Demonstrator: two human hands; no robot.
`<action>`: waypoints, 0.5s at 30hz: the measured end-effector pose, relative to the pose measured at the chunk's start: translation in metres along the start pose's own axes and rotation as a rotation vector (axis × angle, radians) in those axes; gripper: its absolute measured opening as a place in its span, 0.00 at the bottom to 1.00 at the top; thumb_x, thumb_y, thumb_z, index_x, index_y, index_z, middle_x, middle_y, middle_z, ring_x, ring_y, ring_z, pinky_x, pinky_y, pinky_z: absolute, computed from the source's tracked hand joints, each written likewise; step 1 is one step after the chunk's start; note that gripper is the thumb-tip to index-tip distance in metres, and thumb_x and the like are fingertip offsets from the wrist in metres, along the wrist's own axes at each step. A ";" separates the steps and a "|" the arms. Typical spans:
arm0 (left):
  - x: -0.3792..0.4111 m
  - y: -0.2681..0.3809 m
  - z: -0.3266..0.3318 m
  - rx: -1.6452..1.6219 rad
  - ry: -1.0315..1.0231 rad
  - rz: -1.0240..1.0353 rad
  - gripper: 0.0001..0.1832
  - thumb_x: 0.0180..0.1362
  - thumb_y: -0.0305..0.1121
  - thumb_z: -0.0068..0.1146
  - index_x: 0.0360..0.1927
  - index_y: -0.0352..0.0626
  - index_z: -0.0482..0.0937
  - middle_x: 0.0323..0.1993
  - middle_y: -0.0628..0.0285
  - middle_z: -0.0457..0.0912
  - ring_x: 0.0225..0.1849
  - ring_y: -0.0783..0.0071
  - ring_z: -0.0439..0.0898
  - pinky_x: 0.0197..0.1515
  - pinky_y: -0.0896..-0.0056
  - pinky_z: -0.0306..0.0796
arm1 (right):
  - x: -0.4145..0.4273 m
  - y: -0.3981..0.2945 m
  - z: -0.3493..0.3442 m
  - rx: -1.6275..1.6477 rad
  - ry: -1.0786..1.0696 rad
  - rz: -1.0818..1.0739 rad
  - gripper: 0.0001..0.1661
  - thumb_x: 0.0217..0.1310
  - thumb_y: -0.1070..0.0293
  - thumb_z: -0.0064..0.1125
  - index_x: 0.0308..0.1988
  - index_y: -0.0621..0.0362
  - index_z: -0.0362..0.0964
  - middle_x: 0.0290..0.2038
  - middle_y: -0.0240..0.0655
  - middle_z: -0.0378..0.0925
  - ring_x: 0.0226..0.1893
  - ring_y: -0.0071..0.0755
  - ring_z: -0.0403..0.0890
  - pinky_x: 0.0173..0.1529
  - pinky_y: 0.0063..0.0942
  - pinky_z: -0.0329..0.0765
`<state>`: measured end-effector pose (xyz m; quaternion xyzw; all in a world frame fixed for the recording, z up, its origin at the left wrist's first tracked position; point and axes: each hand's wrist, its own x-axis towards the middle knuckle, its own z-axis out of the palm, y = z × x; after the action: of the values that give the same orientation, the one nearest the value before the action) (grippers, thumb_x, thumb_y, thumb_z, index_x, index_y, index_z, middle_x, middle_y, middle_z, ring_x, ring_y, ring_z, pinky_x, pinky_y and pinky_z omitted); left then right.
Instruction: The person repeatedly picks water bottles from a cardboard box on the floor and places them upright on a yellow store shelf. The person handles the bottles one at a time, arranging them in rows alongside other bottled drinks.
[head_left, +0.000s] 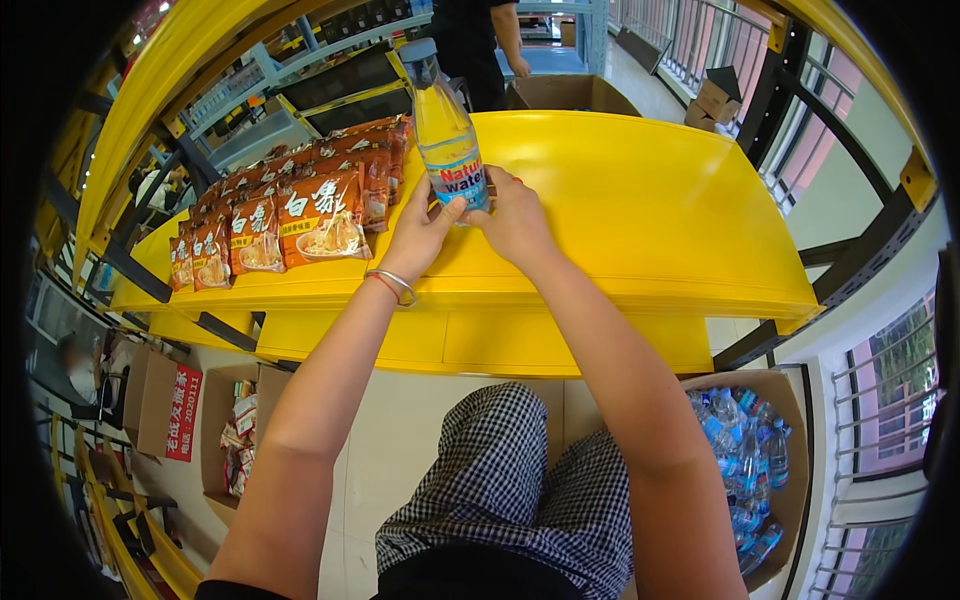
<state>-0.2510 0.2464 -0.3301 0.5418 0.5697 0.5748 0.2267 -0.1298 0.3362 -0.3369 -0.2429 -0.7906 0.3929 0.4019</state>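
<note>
Both my hands hold a clear plastic water bottle (446, 135) with a blue cap, upright above a yellow metal shelf (637, 202). My left hand (422, 229) grips the lower left side, thumb across the label. My right hand (514, 214) wraps the lower right side. Whether the bottle's base touches the shelf, I cannot tell. Close by on the left, several orange-brown packets of instant noodles (322, 214) stand in rows on the same shelf.
On the floor at right is a cardboard box (796, 465) full of water bottles (750, 450). Another cardboard box (217, 442), holding small packets, lies at left. Black uprights (776, 82) frame the shelf. Beyond it stands a person (469, 52) beside an open carton (570, 94).
</note>
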 end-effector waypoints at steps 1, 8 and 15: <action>0.000 -0.001 0.000 -0.012 0.008 -0.003 0.31 0.60 0.32 0.55 0.64 0.37 0.55 0.57 0.56 0.68 0.59 0.71 0.66 0.62 0.69 0.60 | 0.002 -0.001 -0.002 0.001 -0.023 0.017 0.29 0.39 0.71 0.70 0.45 0.62 0.68 0.40 0.52 0.75 0.44 0.55 0.75 0.49 0.40 0.72; -0.003 -0.007 0.003 -0.143 0.041 -0.046 0.34 0.59 0.26 0.55 0.65 0.36 0.52 0.59 0.56 0.65 0.61 0.70 0.64 0.64 0.68 0.58 | 0.003 -0.001 -0.008 0.071 -0.038 -0.012 0.27 0.39 0.71 0.70 0.43 0.63 0.69 0.38 0.52 0.76 0.44 0.55 0.75 0.48 0.40 0.72; -0.007 -0.012 0.006 -0.109 0.072 -0.023 0.34 0.60 0.26 0.53 0.67 0.36 0.50 0.61 0.55 0.63 0.62 0.69 0.63 0.64 0.68 0.58 | 0.010 -0.004 -0.012 0.084 -0.108 0.058 0.30 0.38 0.72 0.70 0.46 0.63 0.69 0.40 0.52 0.76 0.43 0.55 0.76 0.48 0.40 0.73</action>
<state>-0.2480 0.2457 -0.3450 0.5011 0.5515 0.6216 0.2416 -0.1254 0.3458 -0.3245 -0.2269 -0.7867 0.4498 0.3567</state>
